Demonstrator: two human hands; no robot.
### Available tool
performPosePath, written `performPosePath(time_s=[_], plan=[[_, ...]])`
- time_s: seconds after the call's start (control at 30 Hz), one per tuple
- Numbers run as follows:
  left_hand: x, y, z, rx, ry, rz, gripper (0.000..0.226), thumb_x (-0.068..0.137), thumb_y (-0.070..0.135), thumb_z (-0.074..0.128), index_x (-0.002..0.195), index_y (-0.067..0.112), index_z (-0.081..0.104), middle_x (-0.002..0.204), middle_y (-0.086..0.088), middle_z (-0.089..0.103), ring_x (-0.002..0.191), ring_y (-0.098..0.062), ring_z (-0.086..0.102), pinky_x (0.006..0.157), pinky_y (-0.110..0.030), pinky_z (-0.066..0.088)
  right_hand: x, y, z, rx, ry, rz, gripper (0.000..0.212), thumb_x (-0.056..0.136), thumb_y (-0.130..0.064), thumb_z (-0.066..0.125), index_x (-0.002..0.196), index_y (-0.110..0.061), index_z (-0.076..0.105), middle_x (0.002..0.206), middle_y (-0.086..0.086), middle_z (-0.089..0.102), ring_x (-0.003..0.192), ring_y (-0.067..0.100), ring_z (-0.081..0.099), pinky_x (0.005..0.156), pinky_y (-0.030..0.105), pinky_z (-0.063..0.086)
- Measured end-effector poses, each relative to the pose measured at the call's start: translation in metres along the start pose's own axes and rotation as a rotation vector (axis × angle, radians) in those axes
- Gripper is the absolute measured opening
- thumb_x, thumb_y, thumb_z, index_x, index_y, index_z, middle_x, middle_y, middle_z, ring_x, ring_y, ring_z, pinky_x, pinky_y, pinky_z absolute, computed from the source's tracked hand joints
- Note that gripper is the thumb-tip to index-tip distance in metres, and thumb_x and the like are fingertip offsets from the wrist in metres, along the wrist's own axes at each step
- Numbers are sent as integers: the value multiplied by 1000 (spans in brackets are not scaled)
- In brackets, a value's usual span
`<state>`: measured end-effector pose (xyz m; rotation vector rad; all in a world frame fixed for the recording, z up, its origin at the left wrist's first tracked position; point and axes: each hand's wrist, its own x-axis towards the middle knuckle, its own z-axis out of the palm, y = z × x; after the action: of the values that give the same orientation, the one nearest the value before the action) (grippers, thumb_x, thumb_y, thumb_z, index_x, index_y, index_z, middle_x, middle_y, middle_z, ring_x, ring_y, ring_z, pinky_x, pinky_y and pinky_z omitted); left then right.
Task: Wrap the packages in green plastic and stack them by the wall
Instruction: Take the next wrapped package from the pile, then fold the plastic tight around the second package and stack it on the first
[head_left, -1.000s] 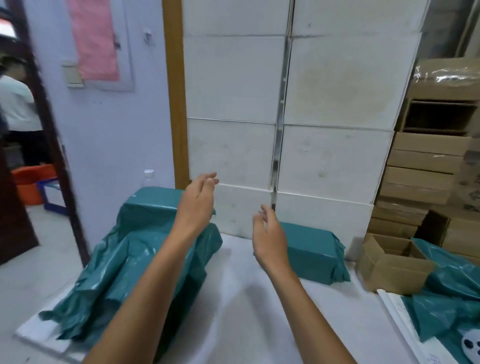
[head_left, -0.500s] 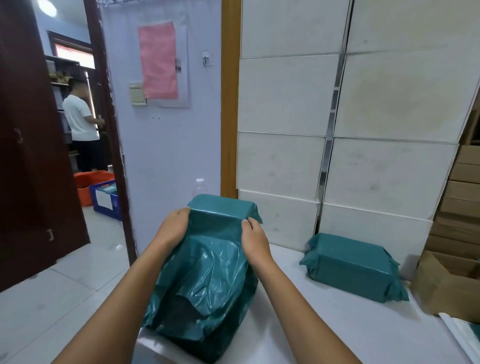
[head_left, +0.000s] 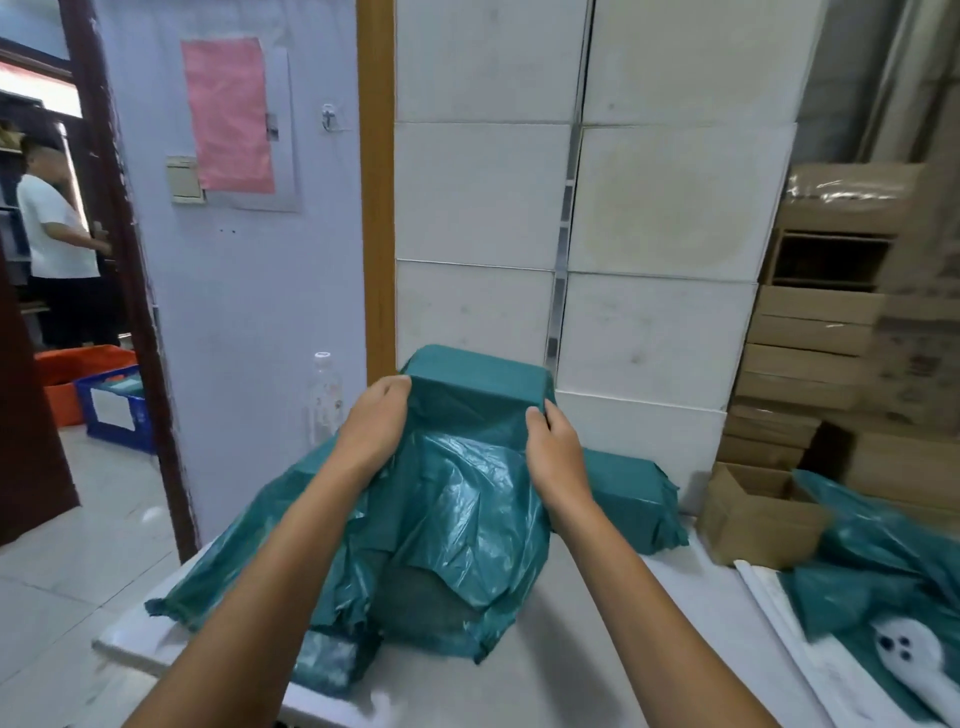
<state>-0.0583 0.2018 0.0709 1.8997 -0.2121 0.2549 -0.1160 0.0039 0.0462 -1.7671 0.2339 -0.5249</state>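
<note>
On the bench (head_left: 545, 675) by the wall, left hand (head_left: 375, 422) and right hand (head_left: 555, 451) each grasp a side of the package (head_left: 475, 384); loose green plastic (head_left: 457, 525) should be pulled taut before folding under.

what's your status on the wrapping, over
Left hand and right hand gripping the green package. Loose plastic hanging unsealed. Finished package by the wall. Nothing in the way.

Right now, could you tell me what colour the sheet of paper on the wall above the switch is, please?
Pink, plain with no visible pattern; the paper shows in the head view, upper left.
</note>
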Motion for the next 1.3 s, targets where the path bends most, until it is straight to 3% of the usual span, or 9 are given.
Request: performPosePath(time_s=[0.13,0.23,0.33,0.6,0.7,0.87,0.97,1.13,1.3], plan=[[-32,23,61,-14,-97,41,48,100,47,30,107,19,69,112,-2,70,105,-23,63,96,-45,50,-13,14,-75,-50,110,-4,60,102,-52,37,154,-25,50,151,-9,56,140,18,51,119,47,39],[-57,27,104,-59,-181,42,49,101,48,33,122,21,67,123,-2,69,113,-23,63,105,-47,48,-31,29,-127,-62,173,9,49,109,-41,40,152,-20,53,140,-12,58,128,14,54,111,36,42],[-85,19,140,-63,-247,21,44,106,44,36,129,19,64,126,-2,67,115,-21,61,98,-39,45,-49,54,-162,-51,208,58,48,110,-38,43,152,-18,54,148,-4,60,133,18,56,116,45,43],[-154,-44,173,-14,-328,-116,44,107,45,38,143,24,56,141,3,62,126,-19,57,108,-40,43,-103,140,-175,-63,166,181,34,111,-30,44,139,-22,62,128,-4,68,123,20,63,103,38,49],[-163,-60,168,6,-354,-103,41,110,39,40,146,24,52,147,3,58,126,-15,55,104,-34,42,-109,152,-173,-89,91,195,40,113,-32,43,148,-20,56,142,-3,64,133,20,58,108,35,44],[-170,-100,104,272,-311,379,57,99,9,53,150,35,46,153,16,47,143,3,38,122,-31,32,-140,159,-226,-446,114,-171,42,105,-30,46,146,-33,55,146,-27,52,137,0,49,115,31,40],[-180,-129,70,483,-569,704,77,77,10,58,149,37,52,157,20,47,149,3,34,121,-22,28,-170,181,-259,-786,-152,-504,68,79,-8,61,138,-40,60,147,-36,52,136,-12,47,110,26,48],[-190,-136,68,707,-829,735,91,82,50,67,162,50,22,173,27,-1,158,2,-6,126,-24,5,-174,198,-269,-933,-465,-522,96,65,-17,58,158,-37,45,170,-23,30,156,1,28,121,37,32],[-171,-104,91,440,-949,757,67,98,47,49,162,38,33,174,19,14,161,-9,4,130,-40,10,-147,183,-249,-791,-452,-566,79,77,-19,44,155,-29,52,166,-20,40,157,8,30,123,37,27]])
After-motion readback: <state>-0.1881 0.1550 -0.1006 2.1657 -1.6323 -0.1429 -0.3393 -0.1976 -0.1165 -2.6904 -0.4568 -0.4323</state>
